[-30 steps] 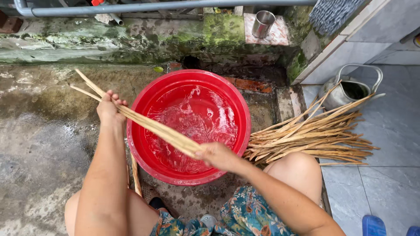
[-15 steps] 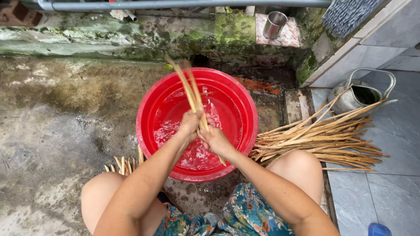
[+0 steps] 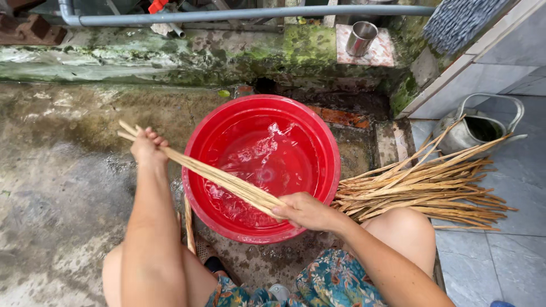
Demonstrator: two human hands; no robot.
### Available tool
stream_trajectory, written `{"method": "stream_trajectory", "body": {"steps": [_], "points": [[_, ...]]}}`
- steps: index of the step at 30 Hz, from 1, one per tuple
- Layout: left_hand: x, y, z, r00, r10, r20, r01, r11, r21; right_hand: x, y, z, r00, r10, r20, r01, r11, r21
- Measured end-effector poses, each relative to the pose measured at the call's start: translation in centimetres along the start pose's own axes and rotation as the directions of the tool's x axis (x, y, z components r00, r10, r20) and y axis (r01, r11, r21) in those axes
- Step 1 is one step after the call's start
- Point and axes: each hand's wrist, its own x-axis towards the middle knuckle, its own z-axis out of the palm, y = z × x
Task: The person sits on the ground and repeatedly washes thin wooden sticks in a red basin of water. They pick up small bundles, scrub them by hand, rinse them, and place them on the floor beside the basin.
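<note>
A bundle of thin bamboo strips is pinched at both ends, by the left hand and right hand. Half a second ago it was held upright; now it is laid across the red basin of water, suggesting repeated rinsing.

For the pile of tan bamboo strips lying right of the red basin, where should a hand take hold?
Grip the pile of tan bamboo strips near its left end, beside the red plastic basin, coming from above. There the strips lie bunched together; to the right they fan apart.
</note>
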Motion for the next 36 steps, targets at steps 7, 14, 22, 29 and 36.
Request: {"method": "stream_trajectory", "body": {"steps": [7, 14, 22, 29, 36], "points": [[-1.3, -2.6, 0.7, 0.992, 0.053, 0.111, -0.084, 0.952, 0.295, 4.0, 3.8, -3.8, 0.923, 0.210, -0.322, -0.056, 0.901, 0.430], [-8.7, -9.9, 2.8, 0.849, -0.467, 0.246, 0.052, 0.538, 0.841, 8.1, 3.4, -1.6, 0.884, 0.323, -0.337, 0.034, 0.675, 0.737], [-10.5, -18.0, 2.4, 0.810, -0.527, 0.256, 0.307, 0.754, 0.581, 7.4, -0.4, 3.3, 0.943, 0.143, -0.299, -0.079, 0.973, 0.217], [-4.9, -9.7, 4.3, 0.898, -0.268, 0.348, 0.189, 0.951, 0.245, 4.0, -2.0, 4.0, 0.982, 0.090, -0.167, -0.028, 0.941, 0.338], [-10.6, -10.3, 6.1, 0.863, -0.369, 0.345, 0.089, 0.783, 0.616, 6.5, 1.1, -0.3, 0.931, 0.217, -0.294, 0.040, 0.741, 0.671]]}}
